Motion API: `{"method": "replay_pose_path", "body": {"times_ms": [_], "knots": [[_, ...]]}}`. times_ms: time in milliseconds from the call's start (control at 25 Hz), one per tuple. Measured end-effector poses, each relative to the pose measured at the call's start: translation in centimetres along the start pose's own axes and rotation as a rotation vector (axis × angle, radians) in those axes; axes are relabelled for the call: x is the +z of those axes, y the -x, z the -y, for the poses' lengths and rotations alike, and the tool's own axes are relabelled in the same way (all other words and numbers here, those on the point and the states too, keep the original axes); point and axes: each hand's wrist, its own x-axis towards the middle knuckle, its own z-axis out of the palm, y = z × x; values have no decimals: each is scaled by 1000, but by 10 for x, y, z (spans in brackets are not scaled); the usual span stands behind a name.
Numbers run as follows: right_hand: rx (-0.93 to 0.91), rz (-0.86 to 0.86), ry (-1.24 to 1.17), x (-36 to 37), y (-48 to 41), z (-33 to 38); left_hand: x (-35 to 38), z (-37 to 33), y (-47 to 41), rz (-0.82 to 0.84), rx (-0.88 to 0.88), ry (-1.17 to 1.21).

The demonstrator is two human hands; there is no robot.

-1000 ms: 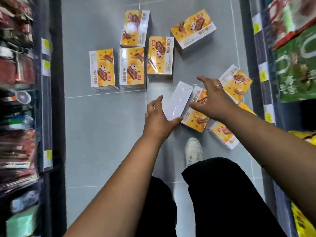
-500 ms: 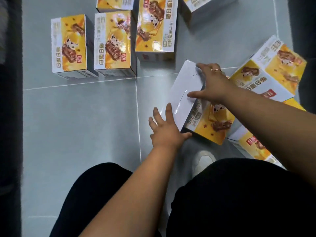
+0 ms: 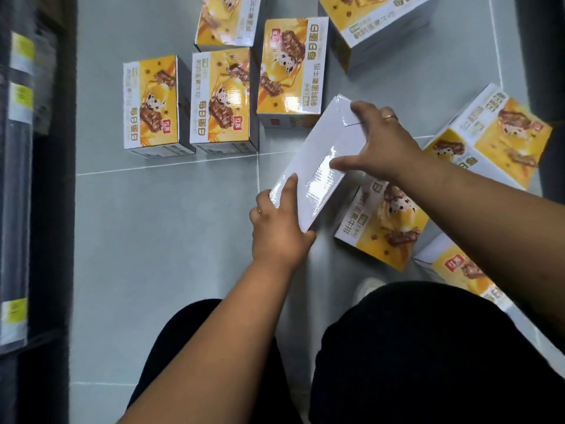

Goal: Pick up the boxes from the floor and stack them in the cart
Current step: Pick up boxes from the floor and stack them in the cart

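- At centre of the head view, on the grey floor (image 3: 159, 240): box (image 3: 315, 169) with a plain white side up, lying slantwise from 7 to 1 o'clock.
- Just beside it at 4 o'clock: yellow printed face (image 3: 382, 231); part of the same box or a neighbour, cannot tell.
- At the 7 o'clock end: left hand (image 3: 279, 231), clasped round the near corner, one finger up on the white side.
- At the 1 o'clock end: right hand (image 3: 380, 142), fingers spread and bent over the far edge, thumb laid on the white side, ring (image 3: 391, 117) on one finger.
- Held at both ends, then; lifted clear of the floor or not, cannot tell.
- From 10 to 12 o'clock: row of boxes (image 3: 220, 99), flat and close together; more boxes (image 3: 495, 133) from 2 to 4 o'clock.
- At 9 o'clock: shelf edge (image 3: 21, 148), blurred. At 6 o'clock: dark trousers (image 3: 428, 362) and a pale shoe (image 3: 367, 289).
- No cart in view.
- Step in hand, by judgement: pickup of one box, grasp made, lift not yet certain.
- Next move, likely: a level two-handed lift, clear of the boxes at 4 o'clock, then a turn toward the cart.
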Motion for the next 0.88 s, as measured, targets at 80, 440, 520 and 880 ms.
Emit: {"method": "replay_pose_path", "body": {"times_ms": [80, 440, 520, 880], "knots": [[2, -14, -28, -29, 19, 26, -40, -6, 14, -9, 28, -25], [10, 14, 15, -204, 147, 155, -232, -67, 144, 45, 129, -39], [-5, 25, 42, -252, 184, 187, -289, -78, 183, 39, 170, -13], [-101, -213, -15, -376, 337, 315, -483, -87, 336, -174, 316, 255]]}}
